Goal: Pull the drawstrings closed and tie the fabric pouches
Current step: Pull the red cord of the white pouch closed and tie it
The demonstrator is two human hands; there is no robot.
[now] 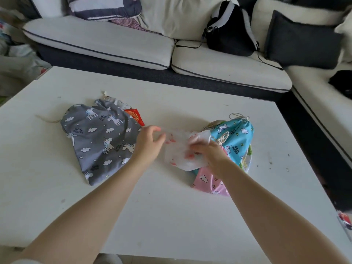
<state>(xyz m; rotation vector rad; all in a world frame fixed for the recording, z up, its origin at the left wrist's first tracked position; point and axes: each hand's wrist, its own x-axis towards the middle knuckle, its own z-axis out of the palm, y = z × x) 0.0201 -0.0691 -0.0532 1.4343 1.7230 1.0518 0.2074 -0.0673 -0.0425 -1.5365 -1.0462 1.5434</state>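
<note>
- Your two bare forearms reached forward from the near edge of the white table [171, 216] toward its middle.
- Your left hand [150, 143] hovered with fingers loosely curled at the left edge of a white pouch [179, 149] with small red marks; whether it gripped the cloth was unclear through blur.
- Your right hand [211, 151] grasped the right end of that white pouch, fingers curled into the fabric.
- Just left of your left hand lay a grey unicorn pouch [99, 138], flat, with a red item [135, 116] peeking out behind it.
- Beneath and beyond your right hand sat a blue unicorn pouch [238, 136], its cream drawstring [238, 117] gathered at the top, and a pink pouch [207, 180] nearer you.
- Beyond both hands stood a pale sofa [114, 42] holding a black bag [230, 29].
</note>
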